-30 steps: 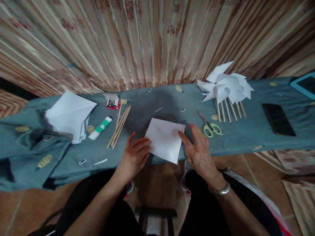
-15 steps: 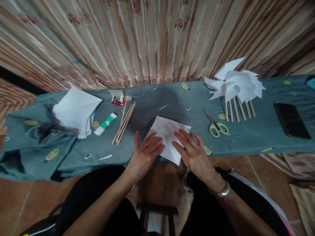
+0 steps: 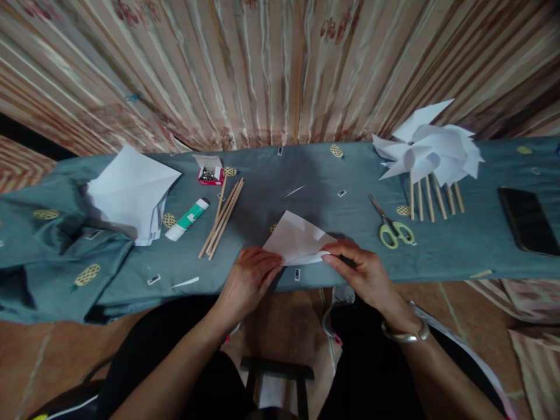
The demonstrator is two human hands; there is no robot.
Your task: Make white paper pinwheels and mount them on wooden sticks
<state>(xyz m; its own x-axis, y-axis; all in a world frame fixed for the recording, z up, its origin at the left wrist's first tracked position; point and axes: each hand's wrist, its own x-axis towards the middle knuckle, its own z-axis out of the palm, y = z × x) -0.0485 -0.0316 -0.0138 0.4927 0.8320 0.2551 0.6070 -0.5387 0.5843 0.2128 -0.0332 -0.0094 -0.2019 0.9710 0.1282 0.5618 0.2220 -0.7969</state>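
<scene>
A sheet of white paper (image 3: 300,236) lies at the near edge of the cloth-covered table, its near part bent upward and over. My left hand (image 3: 254,274) pinches its left near side, thumb and fingers pressed together. On the opposite side, my right hand (image 3: 361,269) grips the folded edge between thumb and fingers. To the left lie several wooden sticks (image 3: 224,220) and a green and white glue stick (image 3: 188,220). Scissors (image 3: 391,226) with light green handles rest to the right of my right hand.
White paper pinwheels (image 3: 431,149) on sticks lie at the right, near a black phone (image 3: 528,220). A stack of white paper (image 3: 131,189) sits at the left, beside a small red box (image 3: 210,174) of metal pieces. Paper slivers (image 3: 186,282) lie on the cloth (image 3: 280,175).
Both hands have gone from lying spread on the paper to pinching its sides. The paper's near corner has been lifted and bent away from me. The view has shifted slightly.
</scene>
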